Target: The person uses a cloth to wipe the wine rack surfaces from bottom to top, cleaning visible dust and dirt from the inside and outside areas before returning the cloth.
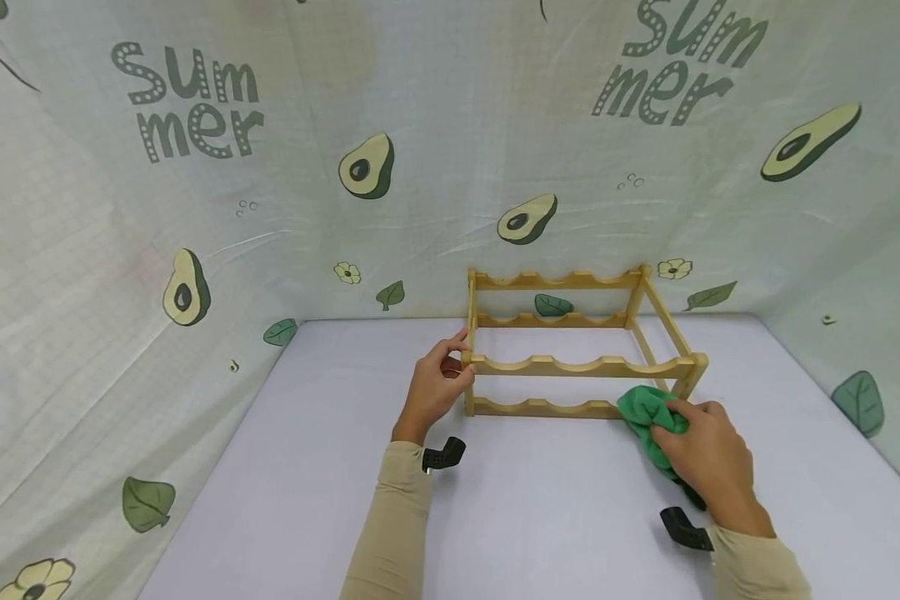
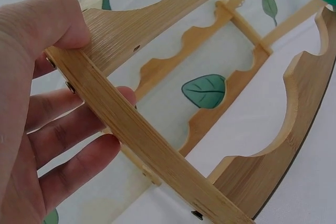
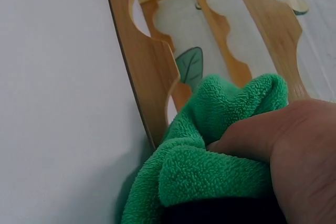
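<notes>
Wooden rack (image 1: 543,366), right of centre in the head view on the white bench (image 1: 540,517), its left end gripped by the left hand's (image 1: 432,390) fingers, with a green cloth (image 1: 648,412) pinched in the right hand's (image 1: 711,450) fingers at its lower right corner.

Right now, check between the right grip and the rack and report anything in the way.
Only the cloth does: the right grip holds it bunched at the near right end of the rack. Nothing else visible stands between them.
</notes>
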{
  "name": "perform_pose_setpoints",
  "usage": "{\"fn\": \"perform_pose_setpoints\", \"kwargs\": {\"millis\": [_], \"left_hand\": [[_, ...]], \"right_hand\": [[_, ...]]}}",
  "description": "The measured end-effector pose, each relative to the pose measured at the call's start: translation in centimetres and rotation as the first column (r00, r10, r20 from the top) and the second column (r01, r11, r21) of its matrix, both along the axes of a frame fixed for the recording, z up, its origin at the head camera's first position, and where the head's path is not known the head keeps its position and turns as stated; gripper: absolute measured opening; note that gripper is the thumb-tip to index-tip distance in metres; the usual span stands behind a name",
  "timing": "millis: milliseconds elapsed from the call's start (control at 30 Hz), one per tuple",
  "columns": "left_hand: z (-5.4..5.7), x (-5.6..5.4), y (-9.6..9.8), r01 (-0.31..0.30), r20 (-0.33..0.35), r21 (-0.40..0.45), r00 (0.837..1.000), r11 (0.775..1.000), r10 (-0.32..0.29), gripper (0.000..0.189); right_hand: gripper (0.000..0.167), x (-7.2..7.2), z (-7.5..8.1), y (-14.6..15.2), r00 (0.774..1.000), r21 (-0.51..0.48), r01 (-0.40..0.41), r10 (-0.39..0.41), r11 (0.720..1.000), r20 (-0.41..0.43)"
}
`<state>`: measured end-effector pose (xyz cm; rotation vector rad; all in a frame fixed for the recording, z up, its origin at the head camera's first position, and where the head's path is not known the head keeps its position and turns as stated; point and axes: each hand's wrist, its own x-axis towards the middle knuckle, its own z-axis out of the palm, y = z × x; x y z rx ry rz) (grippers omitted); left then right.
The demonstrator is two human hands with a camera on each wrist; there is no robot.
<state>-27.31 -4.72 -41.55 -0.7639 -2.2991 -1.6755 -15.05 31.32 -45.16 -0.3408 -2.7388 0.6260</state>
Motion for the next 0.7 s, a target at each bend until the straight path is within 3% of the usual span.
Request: {"fn": "perform_pose_setpoints", "kwargs": {"millis": [233, 467, 700], "left_hand": [[-3.1, -2.5, -0.1, -0.003, 0.03, 0.022, 1.0, 1.0, 0.002, 0.027], [-3.1, -2.6, -0.2, 0.006, 0.027, 0.051, 1.0, 0.999, -0.008, 0.024], [-3.3, -2.7, 0.0, 0.005, 0.022, 0.067, 1.0, 0.998, -0.007, 0.024]], "right_hand": [[0.05, 0.7, 0.2, 2.1, 0.997, -0.003, 0.009, -0.009, 1.0, 0.081], [0.053, 1.3, 0.3, 3.8, 0.99, -0.027, 0.091, -0.087, 0.996, 0.113], [0.054, 1.4, 0.1, 4.6, 0.989, -0.037, 0.111, -0.106, 0.993, 0.104]]}}
